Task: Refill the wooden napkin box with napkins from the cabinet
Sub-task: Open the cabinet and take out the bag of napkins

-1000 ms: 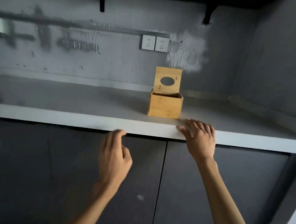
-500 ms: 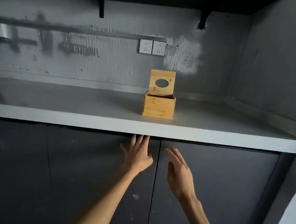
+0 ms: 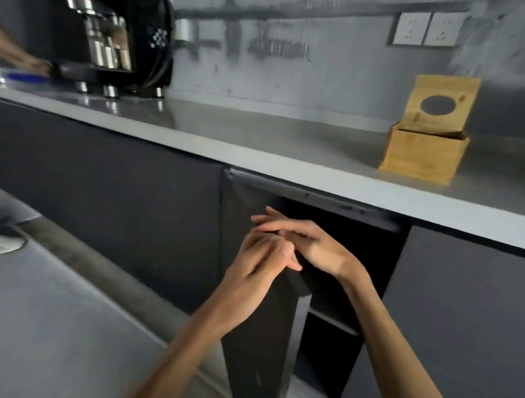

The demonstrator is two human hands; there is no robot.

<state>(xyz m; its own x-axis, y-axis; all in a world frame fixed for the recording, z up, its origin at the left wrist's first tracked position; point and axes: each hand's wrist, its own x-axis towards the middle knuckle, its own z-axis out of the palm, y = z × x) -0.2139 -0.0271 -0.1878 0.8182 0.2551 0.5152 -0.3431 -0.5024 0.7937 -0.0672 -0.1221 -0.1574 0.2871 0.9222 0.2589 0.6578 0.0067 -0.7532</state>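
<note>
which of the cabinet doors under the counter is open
The middle door, swung out toward the camera with the left hand on its top edge. The door left of it and the door right sit flush and closed.

One napkin box (image 3: 425,144), two wall sockets (image 3: 426,28), one coffee machine (image 3: 124,25), one open cabinet door (image 3: 263,328).

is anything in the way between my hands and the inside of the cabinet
Nothing visible. The cabinet door is swung open under your left hand, and your right hand is before the dark opening. No napkins show inside.
</note>
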